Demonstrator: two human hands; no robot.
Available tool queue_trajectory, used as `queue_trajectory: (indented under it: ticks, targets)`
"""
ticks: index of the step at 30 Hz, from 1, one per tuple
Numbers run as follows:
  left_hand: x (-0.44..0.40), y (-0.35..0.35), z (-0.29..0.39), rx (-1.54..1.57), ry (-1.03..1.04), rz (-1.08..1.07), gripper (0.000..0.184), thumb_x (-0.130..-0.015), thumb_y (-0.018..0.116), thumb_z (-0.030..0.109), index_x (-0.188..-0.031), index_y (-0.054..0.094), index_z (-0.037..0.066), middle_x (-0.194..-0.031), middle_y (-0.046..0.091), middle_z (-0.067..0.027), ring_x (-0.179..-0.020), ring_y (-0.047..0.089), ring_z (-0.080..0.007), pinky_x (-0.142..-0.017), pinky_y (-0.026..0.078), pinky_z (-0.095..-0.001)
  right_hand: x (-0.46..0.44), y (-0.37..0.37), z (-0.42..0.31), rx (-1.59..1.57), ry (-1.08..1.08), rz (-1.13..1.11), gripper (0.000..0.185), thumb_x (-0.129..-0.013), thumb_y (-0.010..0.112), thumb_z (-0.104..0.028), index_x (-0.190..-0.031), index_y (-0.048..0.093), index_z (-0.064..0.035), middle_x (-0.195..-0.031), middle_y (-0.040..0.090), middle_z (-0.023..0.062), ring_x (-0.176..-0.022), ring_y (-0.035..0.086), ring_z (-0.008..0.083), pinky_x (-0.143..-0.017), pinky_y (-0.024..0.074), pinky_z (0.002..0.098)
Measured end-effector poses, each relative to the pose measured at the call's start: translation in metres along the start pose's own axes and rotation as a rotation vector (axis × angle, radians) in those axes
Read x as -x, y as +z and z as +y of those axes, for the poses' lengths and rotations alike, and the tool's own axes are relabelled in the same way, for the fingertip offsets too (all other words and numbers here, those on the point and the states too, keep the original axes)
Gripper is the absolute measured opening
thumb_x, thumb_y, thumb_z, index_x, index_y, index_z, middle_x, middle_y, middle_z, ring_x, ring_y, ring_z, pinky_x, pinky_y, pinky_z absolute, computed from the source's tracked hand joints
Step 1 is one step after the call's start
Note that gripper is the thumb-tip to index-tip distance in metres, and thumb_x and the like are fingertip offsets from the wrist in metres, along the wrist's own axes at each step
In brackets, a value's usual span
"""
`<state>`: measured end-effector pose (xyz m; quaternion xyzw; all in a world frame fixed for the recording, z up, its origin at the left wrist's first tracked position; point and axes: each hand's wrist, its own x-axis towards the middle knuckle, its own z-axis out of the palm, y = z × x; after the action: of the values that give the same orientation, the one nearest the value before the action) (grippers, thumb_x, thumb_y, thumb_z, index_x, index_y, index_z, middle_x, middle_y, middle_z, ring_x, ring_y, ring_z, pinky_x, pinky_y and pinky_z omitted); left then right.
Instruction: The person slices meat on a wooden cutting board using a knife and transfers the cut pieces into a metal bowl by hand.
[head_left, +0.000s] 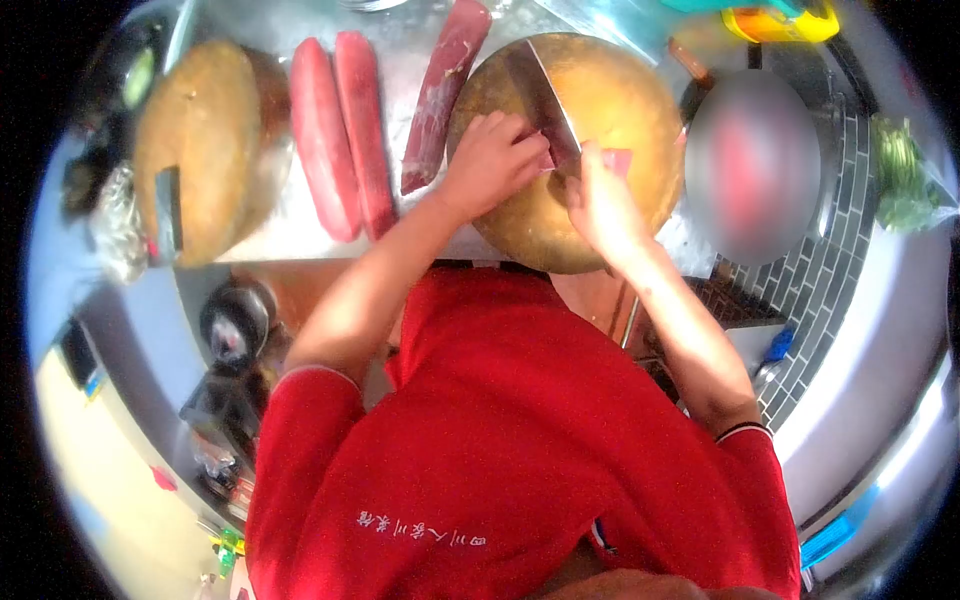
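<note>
A round wooden chopping block point(620, 90) lies under both hands. My right hand point(607, 205) is closed round the handle of a cleaver point(543, 95), whose broad blade points away from me across the block. On the blade's left, my left hand point(495, 165) has its fingers curled over a piece of red meat point(545, 152), mostly hidden beneath them. A small pink slice of meat point(617, 160) shows on the right side of the blade, beside my right hand. Left of the block lies a long dark red strip of meat point(440, 95), close to my left hand.
Two long pink meat pieces point(340, 140) lie on the pale worktop further left. A second round chopping block point(205, 130) stands at far left, a dark flat blade-like object point(167, 210) on it. At right is a blurred oval area point(755, 165) with something red. A yellow container point(785, 22) sits behind it.
</note>
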<state>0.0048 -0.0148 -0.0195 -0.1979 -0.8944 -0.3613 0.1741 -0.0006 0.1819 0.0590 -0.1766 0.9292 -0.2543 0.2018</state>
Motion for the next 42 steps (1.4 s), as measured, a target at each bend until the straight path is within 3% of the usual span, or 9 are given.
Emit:
queue_trajectory:
  ticks: [4, 10, 17, 20, 23, 29, 32, 35, 42]
  targets:
    - [0.005, 0.0, 0.007, -0.032, -0.074, 0.017, 0.02, -0.079, 0.078, 0.024, -0.096, 0.07, 0.016, -0.093, 0.059, -0.0052, -0.09, 0.058, -0.0295, -0.075, 0.046, -0.0442, 0.018, -0.02, -0.013, 0.077, 0.019, -0.115, 0.033, -0.087, 0.057, 0.004, -0.113, 0.037, 0.0047, -0.075, 0.063, 0.03, -0.073, 0.066, 0.0507, -0.064, 0.0528, 0.0567]
    - [0.003, 0.002, 0.003, -0.01, -0.041, 0.027, 0.021, -0.078, 0.079, 0.024, -0.095, 0.07, 0.015, -0.091, 0.057, -0.0059, -0.087, 0.057, -0.0307, -0.074, 0.046, -0.0446, 0.082, -0.055, -0.018, 0.112, 0.126, -0.233, 0.037, -0.087, 0.054, 0.005, -0.119, 0.035, 0.0047, -0.075, 0.063, 0.0302, -0.073, 0.066, 0.052, -0.064, 0.0526, 0.0589]
    - [0.004, -0.001, 0.002, -0.029, -0.057, -0.032, 0.019, -0.077, 0.077, 0.024, -0.092, 0.068, 0.017, -0.091, 0.057, -0.003, -0.089, 0.056, -0.0263, -0.076, 0.045, -0.0409, -0.01, -0.002, -0.004, 0.011, 0.02, -0.099, 0.039, -0.086, 0.053, 0.007, -0.12, 0.035, 0.004, -0.079, 0.064, 0.0313, -0.075, 0.067, 0.051, -0.064, 0.0526, 0.0572]
    - [0.007, 0.003, 0.004, -0.029, -0.077, -0.013, 0.019, -0.077, 0.077, 0.024, -0.092, 0.068, 0.017, -0.092, 0.057, -0.003, -0.089, 0.057, -0.0264, -0.077, 0.046, -0.0411, 0.0, -0.009, -0.011, 0.049, 0.047, -0.119, 0.051, -0.091, 0.054, 0.002, -0.137, 0.033, 0.006, -0.077, 0.062, 0.0331, -0.078, 0.065, 0.0515, -0.065, 0.0479, 0.0574]
    - [0.007, 0.004, 0.002, -0.046, -0.047, 0.014, 0.019, -0.078, 0.077, 0.024, -0.092, 0.068, 0.016, -0.091, 0.058, -0.0028, -0.089, 0.057, -0.0264, -0.077, 0.046, -0.0412, 0.038, -0.041, -0.028, 0.093, -0.028, -0.138, 0.037, -0.085, 0.054, 0.007, -0.117, 0.035, 0.0046, -0.076, 0.064, 0.0299, -0.075, 0.067, 0.0503, -0.064, 0.0525, 0.0578]
    - [0.007, 0.003, -0.001, 0.046, -0.06, 0.024, 0.019, -0.077, 0.078, 0.022, -0.091, 0.069, 0.015, -0.092, 0.058, -0.0059, -0.089, 0.057, -0.0309, -0.076, 0.047, -0.0446, 0.073, -0.055, -0.018, 0.112, 0.053, -0.211, 0.039, -0.085, 0.054, 0.007, -0.119, 0.035, 0.0044, -0.071, 0.062, 0.0286, -0.071, 0.066, 0.0501, -0.062, 0.0528, 0.0569]
    - [0.006, 0.001, 0.0, 0.001, -0.057, -0.006, 0.018, -0.08, 0.076, 0.024, -0.095, 0.069, 0.017, -0.093, 0.058, -0.0024, -0.09, 0.057, -0.0259, -0.078, 0.045, -0.0405, 0.006, -0.006, -0.005, -0.029, -0.007, -0.095, 0.039, -0.085, 0.056, 0.005, -0.118, 0.035, 0.0077, -0.071, 0.062, 0.0295, -0.07, 0.066, 0.0501, -0.063, 0.052, 0.0584]
    - [0.004, -0.002, 0.001, -0.021, -0.063, -0.057, 0.019, -0.08, 0.076, 0.023, -0.096, 0.069, 0.017, -0.093, 0.058, -0.0037, -0.091, 0.057, -0.0275, -0.079, 0.045, -0.0409, -0.01, 0.005, -0.003, 0.058, -0.105, 0.03, 0.037, -0.084, 0.058, 0.004, -0.116, 0.038, 0.0085, -0.071, 0.063, 0.029, -0.069, 0.066, 0.0493, -0.062, 0.0518, 0.0571]
    - [0.019, -0.015, 0.023, -0.124, -0.167, -0.003, 0.027, -0.078, 0.075, 0.014, -0.105, 0.072, 0.014, -0.097, 0.057, -0.0102, -0.094, 0.055, -0.0348, -0.08, 0.045, -0.047, -0.008, -0.005, -0.006, 0.011, 0.124, -0.069, 0.033, -0.093, 0.06, -0.007, -0.117, 0.039, 0.0021, -0.083, 0.065, 0.0334, -0.086, 0.066, 0.0526, -0.071, 0.0515, 0.0565]
